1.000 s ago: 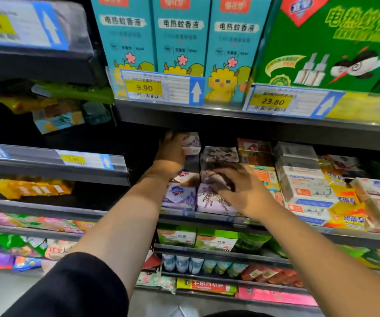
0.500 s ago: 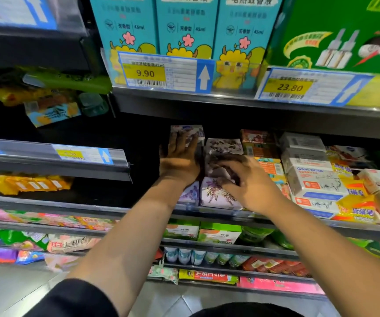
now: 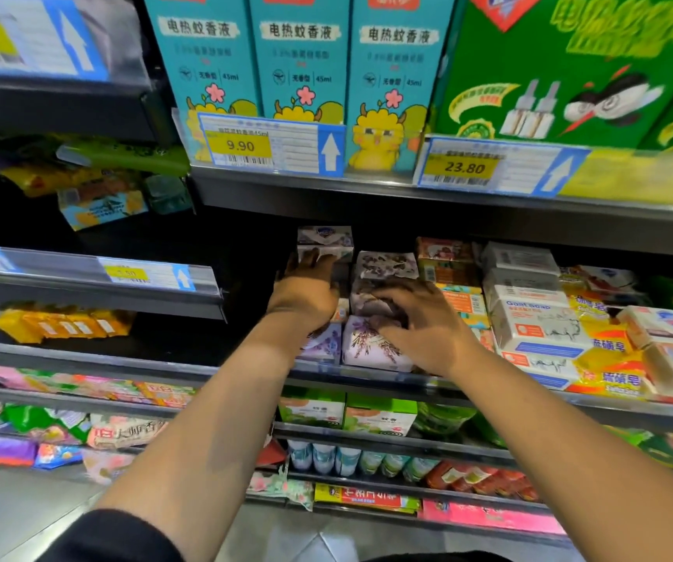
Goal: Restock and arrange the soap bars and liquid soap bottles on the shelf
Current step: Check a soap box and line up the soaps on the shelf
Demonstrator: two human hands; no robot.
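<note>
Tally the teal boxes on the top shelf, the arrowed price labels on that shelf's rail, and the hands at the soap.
Teal boxes: 3
Arrowed price labels: 2
Hands: 2, left hand and right hand, the right on a lavender soap pack
Total: 7

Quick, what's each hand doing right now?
Left hand: open, flat fingers pressing the boxed soap stack.
Right hand: fingers curled round a lavender soap bar.
</note>
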